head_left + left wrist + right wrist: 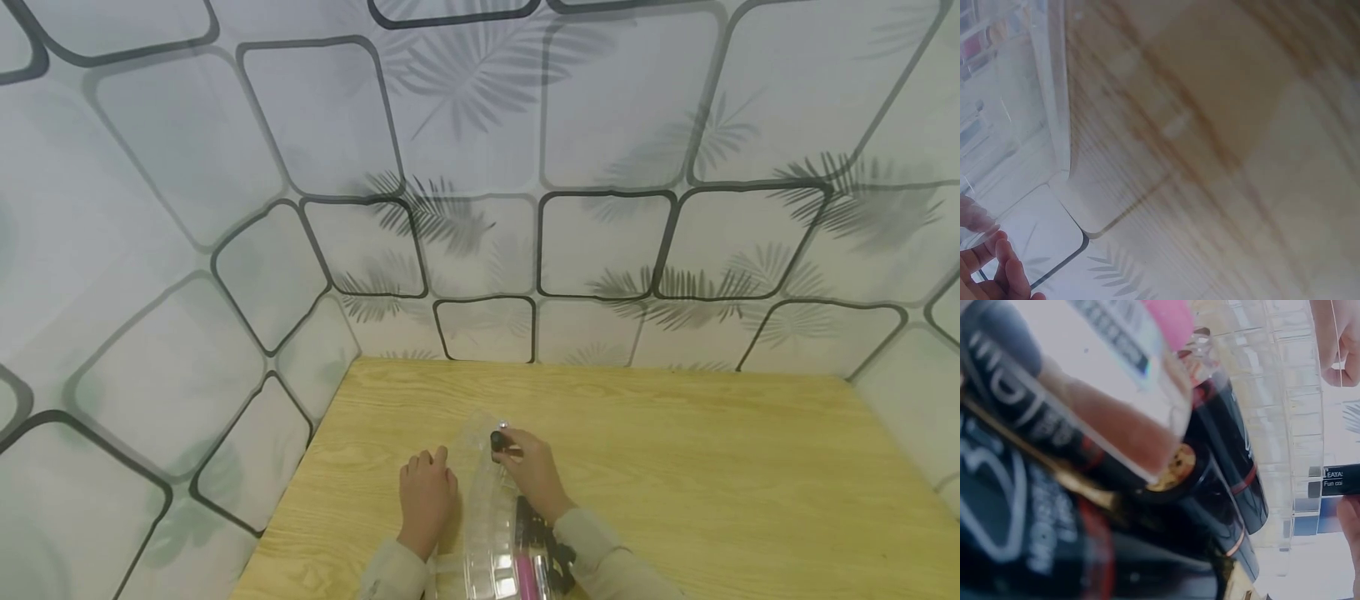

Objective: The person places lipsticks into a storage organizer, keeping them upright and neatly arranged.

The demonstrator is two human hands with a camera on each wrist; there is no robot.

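The right hand (536, 473) pinched a white-lettered black tube (1342, 480), long axis level in right-wrist view, pointing toward the clear plastic compartmented organiser (483, 529); the left hand (427, 500) curved loosely beside it.

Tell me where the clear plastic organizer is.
In the head view, the clear plastic organizer is on the wooden table at bottom centre, between the left hand and right hand, with a pink item at its right.
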